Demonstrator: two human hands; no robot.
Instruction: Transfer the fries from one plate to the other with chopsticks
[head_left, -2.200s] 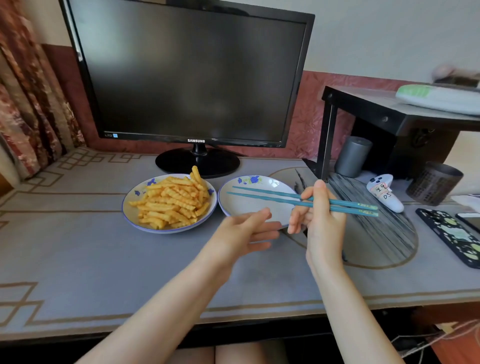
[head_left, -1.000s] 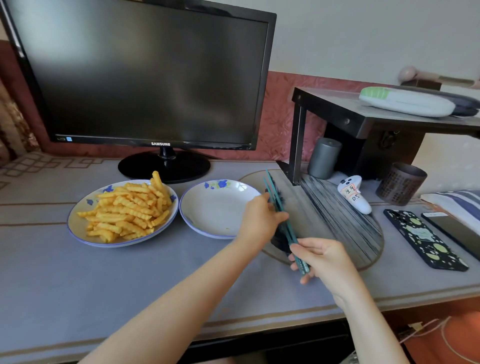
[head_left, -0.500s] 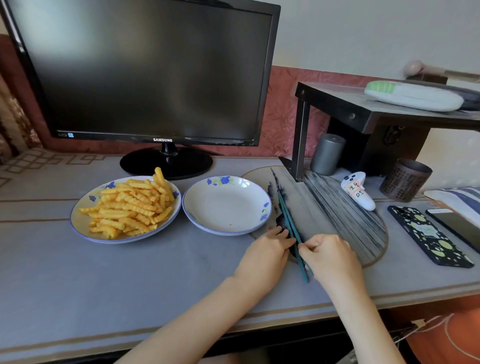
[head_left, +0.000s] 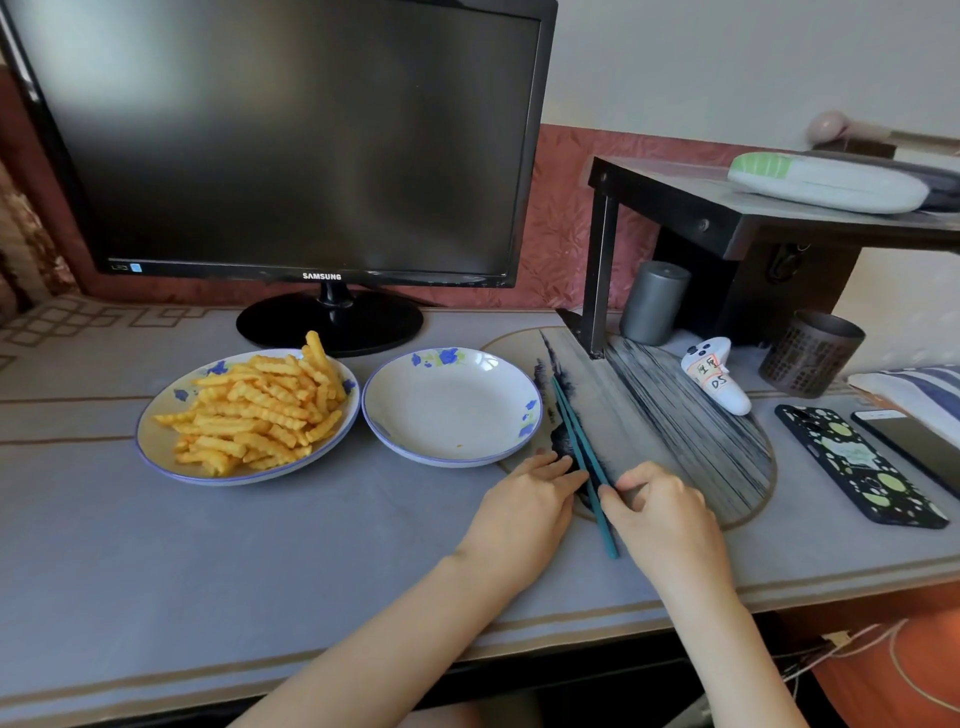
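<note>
- monitor (head_left: 291, 135), screen dark, stands at the back of the desk; "SAMSUNG" in white on its lower bezel; a small blue sticker at the bezel's left end, too small to read
- white gadget (head_left: 719, 379) lies on the right side of the round mat (head_left: 691, 431); its paper label carries handwriting, the lower line reading "DS", the upper line not legible
- fries (head_left: 254, 410), crinkle-cut, are heaped on the left plate (head_left: 156, 457), blue-rimmed with blue flowers
- second plate (head_left: 379, 421) sits just beside it on the right, rims nearly touching; a small orange crumb lies in it
- chopsticks (head_left: 574, 441), teal, lie together on the mat's left edge, tips pointing away from the person
- left hand (head_left: 524, 501) lies flat, fingers straight, fingertips touching the chopsticks
- right hand (head_left: 662, 512) has bent fingers; thumb and fingertips pinch the chopsticks near their near end
- desk cover (head_left: 260, 561) is grey with tan line borders
- black shelf (head_left: 675, 205) stands at right, a white-and-green pack (head_left: 826, 182) on it; grey canister (head_left: 654, 304) and perforated brown cup (head_left: 810, 353) under it; spotted phone case (head_left: 860, 470) at far right
- behind: red-brown patterned wall panel, pale wall above
</note>
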